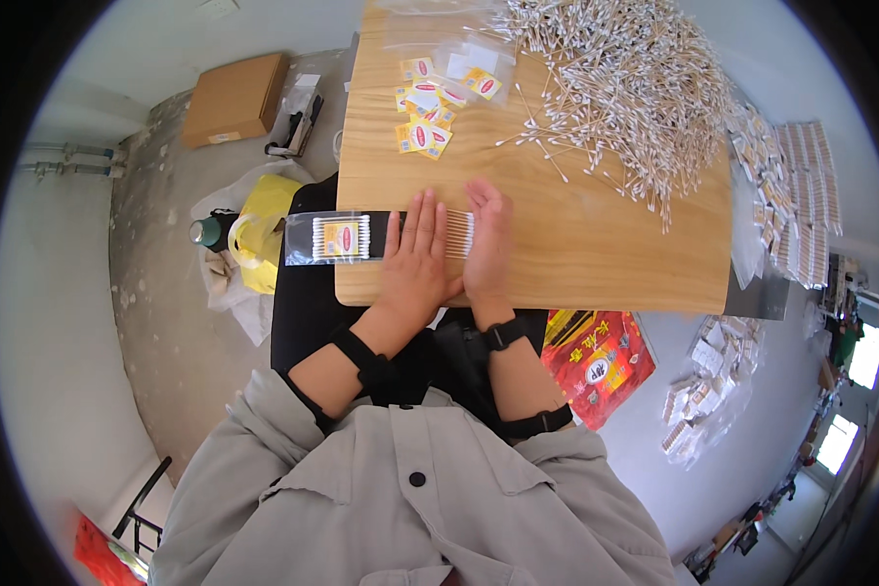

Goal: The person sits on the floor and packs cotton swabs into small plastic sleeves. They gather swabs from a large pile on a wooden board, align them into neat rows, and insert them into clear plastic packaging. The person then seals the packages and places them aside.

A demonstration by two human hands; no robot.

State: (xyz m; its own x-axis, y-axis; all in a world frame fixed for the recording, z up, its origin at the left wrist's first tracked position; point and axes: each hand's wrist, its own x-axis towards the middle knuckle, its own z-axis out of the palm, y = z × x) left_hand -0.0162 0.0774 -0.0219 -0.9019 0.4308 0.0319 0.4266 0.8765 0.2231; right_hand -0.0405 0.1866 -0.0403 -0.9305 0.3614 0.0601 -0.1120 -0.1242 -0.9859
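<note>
My left hand (416,252) lies flat on a row of cotton swabs (458,232) near the table's front left, fingers stretched out. My right hand (488,244) stands on its edge at the right end of that row, fingers extended and slightly curved, its palm side against the swab ends. Left of my left hand, a clear plastic bag (298,240) sticks out past the table's left edge. Inside it, swabs lie side by side with a yellow and white label card (344,237). Whatever is under my left palm is hidden.
A big heap of loose cotton swabs (625,88) covers the table's far right. Several label cards (425,135) lie at the far left of the wooden table (371,176). Packed swab bundles (809,186) are stacked beyond the right edge. A yellow bag (264,220) stands on the floor.
</note>
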